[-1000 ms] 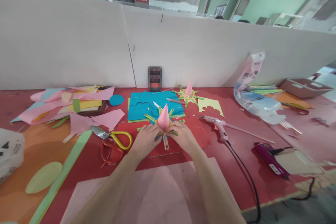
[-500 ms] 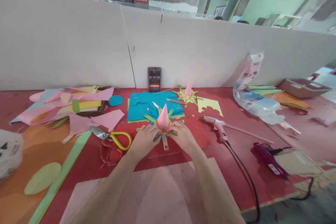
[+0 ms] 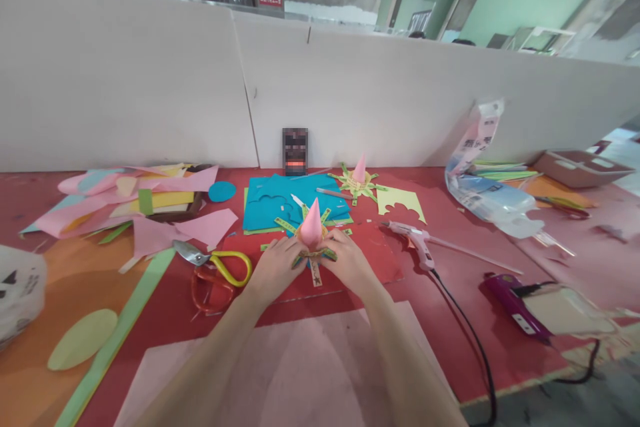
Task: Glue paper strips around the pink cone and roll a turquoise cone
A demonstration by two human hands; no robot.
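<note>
Two bare hands meet at the middle of the red desk [image 3: 440, 327], both grasping one paper ornament [image 3: 311, 230]. The left hand [image 3: 279, 265] pinches its near left edge and the right hand [image 3: 346, 259] its near right edge; the fingertips are partly hidden, so exactly which strips each one grips is hard to tell. The ornament has one pink cone standing upright, with patterned strips spreading around it, one of them pointing toward the person between the hands. It is held above one red sheet [image 3: 373, 253], just in front of the blue paper [image 3: 270, 203].

A second ornament [image 3: 358, 177], also with one pink cone, sits farther back near the white partition [image 3: 380, 100]. Beside it lies one pale yellow sheet [image 3: 407, 203] with a scalloped edge. One glue gun [image 3: 410, 235] rests to the right of the hands, and one purple power strip [image 3: 517, 307] lies farther right. To the left are one blue disc [image 3: 222, 191], one yellow handle loop [image 3: 235, 268] and one light green oval [image 3: 83, 340].
</note>
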